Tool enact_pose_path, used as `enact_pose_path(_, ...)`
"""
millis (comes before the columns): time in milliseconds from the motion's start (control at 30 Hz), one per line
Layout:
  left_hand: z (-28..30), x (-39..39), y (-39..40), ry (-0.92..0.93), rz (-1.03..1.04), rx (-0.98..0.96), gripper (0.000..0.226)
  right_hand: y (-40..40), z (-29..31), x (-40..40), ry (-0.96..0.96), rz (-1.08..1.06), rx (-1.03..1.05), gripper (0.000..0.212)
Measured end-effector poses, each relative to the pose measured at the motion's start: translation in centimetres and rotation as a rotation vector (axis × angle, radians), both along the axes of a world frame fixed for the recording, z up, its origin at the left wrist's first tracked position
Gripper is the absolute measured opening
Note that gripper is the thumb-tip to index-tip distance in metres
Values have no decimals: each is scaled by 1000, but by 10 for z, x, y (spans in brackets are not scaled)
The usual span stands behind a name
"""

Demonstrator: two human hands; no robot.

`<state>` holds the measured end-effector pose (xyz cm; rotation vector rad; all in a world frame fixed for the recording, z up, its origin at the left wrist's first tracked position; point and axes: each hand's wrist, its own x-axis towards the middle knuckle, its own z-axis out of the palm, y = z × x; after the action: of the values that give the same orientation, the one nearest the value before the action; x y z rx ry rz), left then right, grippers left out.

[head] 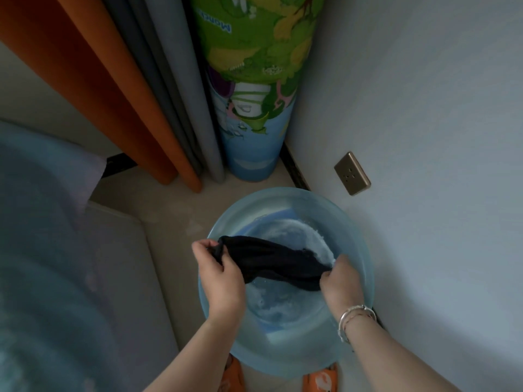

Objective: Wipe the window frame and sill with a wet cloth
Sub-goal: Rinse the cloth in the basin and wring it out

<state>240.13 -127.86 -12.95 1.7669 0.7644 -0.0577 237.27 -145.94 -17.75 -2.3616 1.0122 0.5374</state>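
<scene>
A round, translucent pale-blue plastic basin point(353, 244) sat on the light floor close to the white wall, with shallow, slightly foamy water point(283, 304) in its bottom. Above it, a dark navy wet cloth point(271, 258) was stretched between the person's two hands. The left hand point(219, 271) gripped the cloth's bunched left end, fingers and thumb curled tightly round it, over the basin's left rim. The right hand point(341, 278), with silver bangles point(353, 316) on its wrist, clutched the other end in closed fingers, low inside the basin near the water. The cloth's middle sagged slightly over the water.

Behind the basin, a rolled play mat printed with green and blue cartoon figures point(254, 108) stood upright in the corner, beside grey point(175, 94) and orange point(107, 89) curtains. A bronze-coloured wall socket point(352, 173) was set low in the wall. Orange slippers point(319, 380) showed at the lower edge.
</scene>
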Motion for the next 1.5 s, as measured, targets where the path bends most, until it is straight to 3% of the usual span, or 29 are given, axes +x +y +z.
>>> enact_pose_path(133,-21,-6,-1,147,-188,61,29,8,-8,5,17,196,38,34)
enact_pose_path(267,-49,-13,-1,409,-264,4,43,23,-18,18,-18,-26,176,27)
enact_pose_path(333,-61,-11,-6,551,-199,-186,54,34,-27,22,83,-33,290,35)
enact_pose_path(433,-76,-4,-15,719,-21,-569,57,54,-16,25,155,-60,662,29)
enact_pose_path(500,-85,-2,-18,712,92,-793,56,61,-3,23,67,-109,832,23)
enact_pose_path(600,-90,-4,-22,625,155,-854,54,70,12,14,-45,-122,939,35)
enact_pose_path(667,-92,-3,-25,582,182,-784,59,76,13,9,-120,22,831,48)
enact_pose_path(733,-88,2,-27,591,188,-645,45,80,9,6,-172,160,641,51)
enact_pose_path(833,-81,10,-37,680,138,-660,40,76,-5,18,-211,229,337,48)
enact_pose_path(933,-84,13,-44,759,57,-676,36,58,-29,38,-111,274,136,44)
enact_pose_path(1067,-97,8,-35,676,211,-506,39,41,-48,38,-37,312,-173,40)
enact_pose_path(1133,-100,5,-30,637,253,-482,35,44,-49,32,-13,318,-202,39)
enact_pose_path(1200,-98,4,-30,635,263,-581,31,50,-52,29,4,305,-28,34)
enact_pose_path(1300,-97,5,-31,645,197,-745,38,67,-43,25,-30,118,494,31)
enact_pose_path(1400,-106,5,-30,597,181,-811,67,84,-23,18,-183,2,642,31)
enact_pose_path(1433,-103,5,-29,566,161,-826,67,88,-16,15,-244,-15,651,31)
enact_pose_path(1500,-98,3,-28,519,122,-722,30,93,-4,11,-309,0,655,32)
